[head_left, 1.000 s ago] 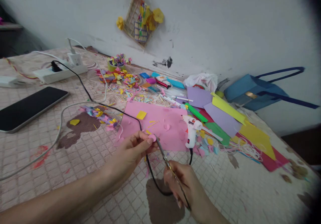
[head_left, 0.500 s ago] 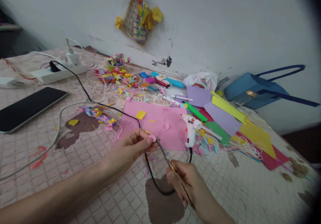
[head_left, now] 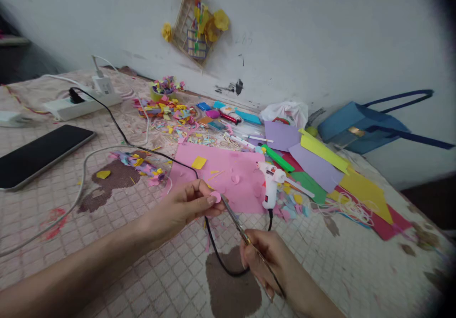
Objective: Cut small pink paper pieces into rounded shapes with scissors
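Between the thumb and fingers of my left hand [head_left: 190, 204] is a small round pink paper piece [head_left: 215, 196]. My right hand [head_left: 265, 256] is closed around a pair of scissors [head_left: 237, 221], whose blades point up and left to the edge of that piece. Whether the blades are apart at the tip is too small to tell. Beneath and beyond my hands lies a pink sheet [head_left: 213, 154] with a yellow paper square [head_left: 199, 162] and small curled scraps on it. A white glue gun [head_left: 271, 185] rests on its right edge.
A black cord [head_left: 213, 249] loops under my hands. At left are a phone [head_left: 46, 154] and a power strip [head_left: 85, 104]. Paper scraps [head_left: 142, 166] lie nearby. Coloured sheets [head_left: 317, 166], white string [head_left: 351, 208] and a blue bag [head_left: 359, 128] are at right.
My right hand with the scissors has shifted slightly right and down. My left hand keeps the pink paper piece in nearly the same spot, with the piece turned a little.
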`<state>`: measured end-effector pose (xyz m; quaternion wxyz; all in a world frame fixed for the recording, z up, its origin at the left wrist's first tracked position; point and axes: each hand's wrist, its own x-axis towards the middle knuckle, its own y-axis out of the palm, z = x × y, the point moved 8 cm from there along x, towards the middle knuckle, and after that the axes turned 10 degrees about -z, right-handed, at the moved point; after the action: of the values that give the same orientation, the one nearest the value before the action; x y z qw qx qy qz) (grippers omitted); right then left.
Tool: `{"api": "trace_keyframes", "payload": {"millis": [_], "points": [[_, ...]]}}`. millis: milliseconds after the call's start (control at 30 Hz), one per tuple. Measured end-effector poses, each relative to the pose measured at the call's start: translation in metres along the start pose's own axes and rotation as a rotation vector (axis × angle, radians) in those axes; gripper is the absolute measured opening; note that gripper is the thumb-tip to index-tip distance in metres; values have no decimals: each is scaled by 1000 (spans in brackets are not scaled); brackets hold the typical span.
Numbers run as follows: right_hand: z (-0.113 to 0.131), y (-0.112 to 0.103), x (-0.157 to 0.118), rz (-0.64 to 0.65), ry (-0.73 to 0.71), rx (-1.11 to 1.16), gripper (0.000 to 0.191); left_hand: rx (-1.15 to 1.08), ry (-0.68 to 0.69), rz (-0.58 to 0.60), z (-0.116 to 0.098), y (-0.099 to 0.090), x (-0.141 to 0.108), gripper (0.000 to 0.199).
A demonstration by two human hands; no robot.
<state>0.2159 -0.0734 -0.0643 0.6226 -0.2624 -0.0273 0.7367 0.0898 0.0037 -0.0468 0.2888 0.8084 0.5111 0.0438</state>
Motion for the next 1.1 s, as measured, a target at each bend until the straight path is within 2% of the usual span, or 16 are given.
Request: {"api": "trace_keyframes", "payload": {"millis": [100,567,867,1100], "points": [[6,1,-4,42,-29,32,60,-2,-18,6,1,-1,0,11],[4,-5,-1,31,-113,45,56,68,-50,34,2,-1,-2,12],[4,-6,-2,23,-121,36,55,50,-66,52,4,-1,-2,11],[-3,-7,0,21,-56,-7,52,51,-75,46,4,0,-2,12]]}}
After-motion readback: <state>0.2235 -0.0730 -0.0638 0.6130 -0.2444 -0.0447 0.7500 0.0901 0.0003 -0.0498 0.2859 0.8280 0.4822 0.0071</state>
